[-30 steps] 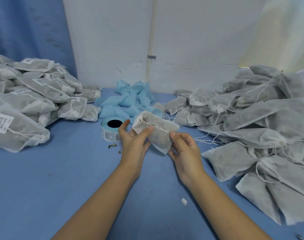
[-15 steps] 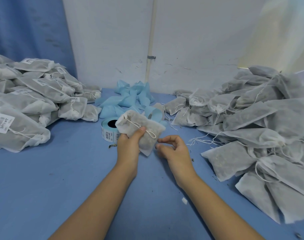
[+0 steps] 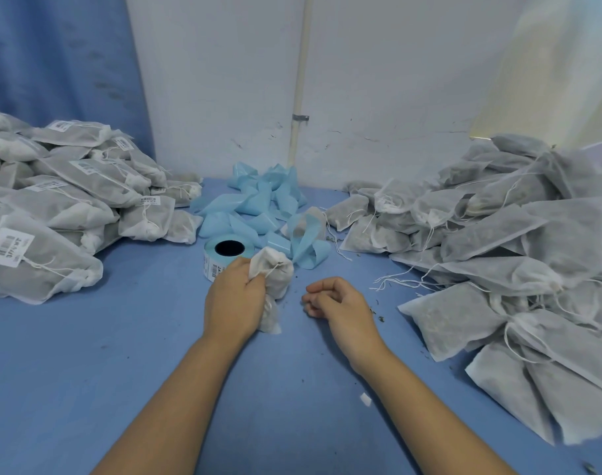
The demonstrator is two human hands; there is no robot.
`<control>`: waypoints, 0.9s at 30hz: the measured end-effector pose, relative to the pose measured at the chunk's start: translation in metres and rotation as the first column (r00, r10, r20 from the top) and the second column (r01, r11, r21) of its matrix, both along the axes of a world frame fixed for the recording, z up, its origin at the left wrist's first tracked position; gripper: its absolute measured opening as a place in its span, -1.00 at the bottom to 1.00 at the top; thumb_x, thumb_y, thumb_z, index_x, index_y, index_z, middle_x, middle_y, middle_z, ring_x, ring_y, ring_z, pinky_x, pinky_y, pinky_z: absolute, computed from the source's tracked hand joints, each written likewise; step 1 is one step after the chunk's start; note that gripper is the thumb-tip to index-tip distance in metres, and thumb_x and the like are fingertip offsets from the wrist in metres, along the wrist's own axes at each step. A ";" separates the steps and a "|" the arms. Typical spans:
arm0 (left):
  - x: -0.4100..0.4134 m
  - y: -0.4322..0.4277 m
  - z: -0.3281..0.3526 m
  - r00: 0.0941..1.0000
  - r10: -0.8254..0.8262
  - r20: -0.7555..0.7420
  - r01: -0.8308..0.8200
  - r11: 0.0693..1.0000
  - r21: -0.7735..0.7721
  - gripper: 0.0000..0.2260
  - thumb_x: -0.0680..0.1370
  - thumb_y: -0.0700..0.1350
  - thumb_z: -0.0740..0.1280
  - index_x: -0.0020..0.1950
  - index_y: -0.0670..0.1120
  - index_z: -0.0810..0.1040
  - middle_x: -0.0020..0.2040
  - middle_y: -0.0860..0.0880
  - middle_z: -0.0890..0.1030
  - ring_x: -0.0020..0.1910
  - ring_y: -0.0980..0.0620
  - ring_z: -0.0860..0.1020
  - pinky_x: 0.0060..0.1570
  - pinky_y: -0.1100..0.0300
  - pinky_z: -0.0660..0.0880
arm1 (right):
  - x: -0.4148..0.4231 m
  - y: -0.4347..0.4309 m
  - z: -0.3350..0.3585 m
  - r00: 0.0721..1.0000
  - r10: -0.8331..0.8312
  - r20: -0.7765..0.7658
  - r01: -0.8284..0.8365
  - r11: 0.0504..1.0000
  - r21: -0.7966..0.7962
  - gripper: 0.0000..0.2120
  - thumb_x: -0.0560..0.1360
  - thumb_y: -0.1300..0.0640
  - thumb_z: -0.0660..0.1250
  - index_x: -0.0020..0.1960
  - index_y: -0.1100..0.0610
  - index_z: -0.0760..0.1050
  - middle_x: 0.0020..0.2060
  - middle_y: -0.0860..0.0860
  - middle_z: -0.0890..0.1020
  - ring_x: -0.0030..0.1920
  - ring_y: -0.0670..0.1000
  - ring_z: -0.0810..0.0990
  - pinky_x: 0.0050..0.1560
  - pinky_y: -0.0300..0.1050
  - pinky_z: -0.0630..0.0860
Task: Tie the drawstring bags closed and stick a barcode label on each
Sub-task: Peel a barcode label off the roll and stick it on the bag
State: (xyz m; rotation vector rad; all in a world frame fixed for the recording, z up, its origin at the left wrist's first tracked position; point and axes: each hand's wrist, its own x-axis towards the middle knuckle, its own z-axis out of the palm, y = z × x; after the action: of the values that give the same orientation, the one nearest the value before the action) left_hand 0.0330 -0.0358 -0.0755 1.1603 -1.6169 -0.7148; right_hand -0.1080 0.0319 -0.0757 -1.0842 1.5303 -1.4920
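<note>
My left hand [image 3: 233, 298] grips a small white drawstring bag [image 3: 275, 275], bunched and upright on the blue table, its gathered mouth on top. A thin string shows at the bag's neck. My right hand [image 3: 334, 299] rests on the table just right of the bag, fingers loosely curled and holding nothing. The roll of barcode labels [image 3: 224, 256] stands directly behind my left hand, partly hidden by it. A pile of labelled, tied bags [image 3: 63, 207] lies at the left. A larger heap of unlabelled bags [image 3: 505, 255] fills the right side.
Crumpled light-blue backing strip [image 3: 258, 207] lies behind the roll, against the white wall [image 3: 378, 97]. Loose strings [image 3: 399, 282] trail from the right heap onto the blue table [image 3: 121, 354]. Dark crumbs and a small white scrap [image 3: 365, 399] lie near my right arm.
My left hand has lowered the bag to the table and bunched it in its grip. My right hand let go of it and came down to rest beside it.
</note>
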 end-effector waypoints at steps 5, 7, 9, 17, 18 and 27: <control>-0.001 0.003 0.003 0.967 -0.242 -0.084 0.245 0.969 0.026 -0.83 0.29 -0.13 0.15 -0.31 0.13 0.46 -0.33 0.19 0.51 -0.27 0.12 0.45 -0.21 0.12 0.35 | -0.001 0.000 0.000 0.991 -0.130 -0.040 0.125 0.986 -0.115 -0.75 0.50 0.40 0.20 -0.02 0.08 0.49 -0.12 0.06 0.59 -0.26 -0.06 0.54 -0.21 -0.27 0.51; -0.003 0.006 0.004 0.934 -0.343 -0.100 0.346 0.938 0.014 -0.74 0.27 -0.16 0.16 -0.23 0.16 0.53 -0.26 0.23 0.56 -0.20 0.13 0.50 -0.12 0.10 0.41 | -0.009 0.003 0.000 0.933 -0.220 -0.285 0.163 0.964 -0.212 -0.71 0.52 0.32 0.26 0.08 -0.03 0.49 -0.12 0.02 0.52 -0.30 -0.13 0.45 -0.21 -0.34 0.41; -0.006 0.009 0.004 0.898 -0.427 -0.107 0.430 0.903 0.009 -0.68 0.27 -0.18 0.17 -0.15 0.16 0.56 -0.18 0.24 0.59 -0.11 0.12 0.54 -0.03 0.09 0.44 | -0.017 0.005 0.002 0.868 -0.230 -0.440 0.106 0.952 -0.288 -0.66 0.54 0.28 0.27 0.18 -0.11 0.48 -0.14 0.00 0.48 -0.30 -0.13 0.43 -0.20 -0.36 0.38; -0.022 0.022 0.005 0.769 -0.580 -0.268 0.611 0.790 0.046 -0.68 0.22 -0.25 0.19 -0.17 0.04 0.59 -0.27 0.20 0.62 -0.25 0.26 0.53 -0.23 0.42 0.41 | -0.019 0.005 0.000 0.928 -0.173 -0.329 0.108 0.973 -0.206 -0.54 0.48 0.33 0.33 0.24 -0.05 0.30 0.05 -0.21 0.52 0.06 -0.24 0.53 -0.04 -0.45 0.43; -0.023 0.024 0.006 0.764 -0.585 -0.271 0.617 0.786 0.043 -0.69 0.22 -0.26 0.19 -0.18 0.04 0.58 -0.29 0.20 0.61 -0.27 0.26 0.52 -0.25 0.42 0.40 | -0.020 0.005 0.000 0.935 -0.160 -0.316 0.101 0.975 -0.196 -0.59 0.48 0.34 0.34 0.20 -0.03 0.34 0.03 -0.23 0.53 0.06 -0.25 0.54 -0.06 -0.47 0.42; -0.023 0.027 0.008 0.794 -0.542 -0.276 0.578 0.813 0.066 -0.71 0.23 -0.23 0.18 -0.17 -0.02 0.59 -0.29 0.17 0.61 -0.27 0.24 0.52 -0.25 0.39 0.41 | -0.019 0.009 0.003 0.946 -0.146 -0.291 0.084 0.973 -0.214 -0.75 0.42 0.41 0.33 -0.07 0.09 0.57 -0.16 -0.10 0.66 -0.21 -0.28 0.57 -0.17 -0.44 0.44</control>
State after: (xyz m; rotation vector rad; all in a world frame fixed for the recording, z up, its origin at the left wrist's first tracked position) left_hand 0.0103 -0.0090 -0.0672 0.6350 -1.7232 -1.3296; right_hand -0.1271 0.0408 -0.0723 -1.4179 1.7049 -1.6442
